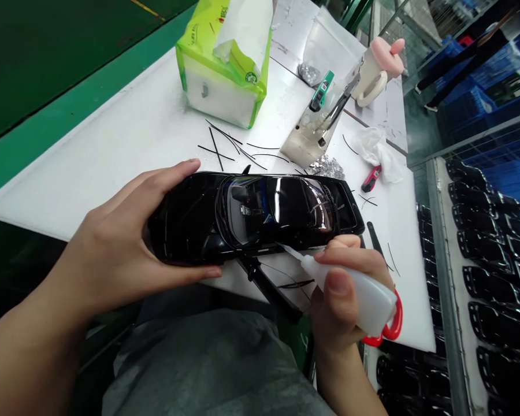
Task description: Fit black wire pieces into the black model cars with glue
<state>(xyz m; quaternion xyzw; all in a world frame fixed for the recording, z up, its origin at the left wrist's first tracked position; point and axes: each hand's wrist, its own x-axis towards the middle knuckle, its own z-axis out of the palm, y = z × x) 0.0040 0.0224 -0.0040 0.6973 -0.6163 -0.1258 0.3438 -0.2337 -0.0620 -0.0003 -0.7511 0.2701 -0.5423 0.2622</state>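
Observation:
A glossy black model car (pixel 190 216) lies across the white table top, and my left hand (pixel 117 237) is wrapped round its left end, thumb on the near side and fingers on the far side. One door (pixel 271 289) of the car stands open toward me. Between the thumb and fingers of my right hand (pixel 346 289) is a white squeeze bottle (pixel 364 294) with a thin nozzle. The nozzle's tip is at the car's near side, by the door opening. Whether it touches is too small to tell.
Behind the car are a green tissue pack (pixel 221 86), loose black strips (pixel 229 144), a tool holder (pixel 307 133) and a lidded cup (pixel 375 69). Red-handled scissors (pixel 394 318) lie beside my right hand. Racks of black car bodies (pixel 489 277) stand at right; a person (pixel 468 58) is beyond.

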